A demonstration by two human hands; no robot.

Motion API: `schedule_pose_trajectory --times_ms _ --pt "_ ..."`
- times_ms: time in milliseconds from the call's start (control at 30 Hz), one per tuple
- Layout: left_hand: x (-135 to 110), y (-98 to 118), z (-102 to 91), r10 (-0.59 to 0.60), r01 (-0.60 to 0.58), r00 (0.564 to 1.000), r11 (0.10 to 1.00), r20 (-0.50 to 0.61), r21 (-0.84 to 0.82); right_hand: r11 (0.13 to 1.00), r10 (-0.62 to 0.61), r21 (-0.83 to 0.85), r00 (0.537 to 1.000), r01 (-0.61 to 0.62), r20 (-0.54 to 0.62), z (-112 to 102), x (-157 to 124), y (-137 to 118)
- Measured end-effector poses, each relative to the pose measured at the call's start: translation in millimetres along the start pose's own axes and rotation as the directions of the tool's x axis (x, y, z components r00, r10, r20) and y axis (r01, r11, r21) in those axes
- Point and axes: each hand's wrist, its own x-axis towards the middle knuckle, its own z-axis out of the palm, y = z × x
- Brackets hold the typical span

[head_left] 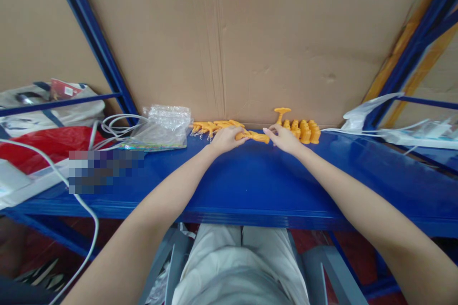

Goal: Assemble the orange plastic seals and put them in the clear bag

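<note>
My left hand (224, 139) and my right hand (284, 138) meet at the back of a blue shelf (250, 181). Between them lies a long orange plastic piece (255, 137); the left fingers are closed round its left end and the right fingertips pinch its right end. Behind the left hand lies a flat heap of orange pieces with small chains (211, 127). Behind the right hand several short orange parts (304, 131) stand in a row, with an orange T-shaped piece (282, 113) upright at their left end.
A cardboard sheet (250, 43) backs the shelf. Clear plastic bags (162, 126) and coiled white cable (114, 126) lie at the left, beside a red bag (39, 143). White bags and wrapped items (411, 128) sit at the right. Blue rack posts (93, 38) frame both sides.
</note>
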Motion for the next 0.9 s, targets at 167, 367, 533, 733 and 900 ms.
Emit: schedule_pose_trajectory --times_ms 167,367,533,733,900 --pt "0 -3 1.0 -0.001 0.001 1.000 1.000 -0.004 0.010 0.891 -0.351 -0.304 0.936 0.337 0.008 4 -4 -2" --pt "0 -3 3.5 0.051 -0.050 0.999 0.999 -0.017 0.006 0.844 -0.357 -0.358 0.917 0.399 0.180 6 -5 1" --pt "0 -2 3.8 0.036 -0.036 0.999 0.999 -0.023 -0.018 0.846 -0.397 -0.322 0.905 0.425 0.153 6 -3 4" --pt "1 -2 4.6 0.023 -0.024 0.999 0.998 -0.032 -0.055 0.847 -0.410 -0.308 0.901 0.434 0.140 6 -3 7" --pt "2 0 3.6 -0.013 0.011 0.999 0.996 -0.031 -0.083 0.836 -0.473 -0.258 0.874 0.485 0.110 8 3 14"
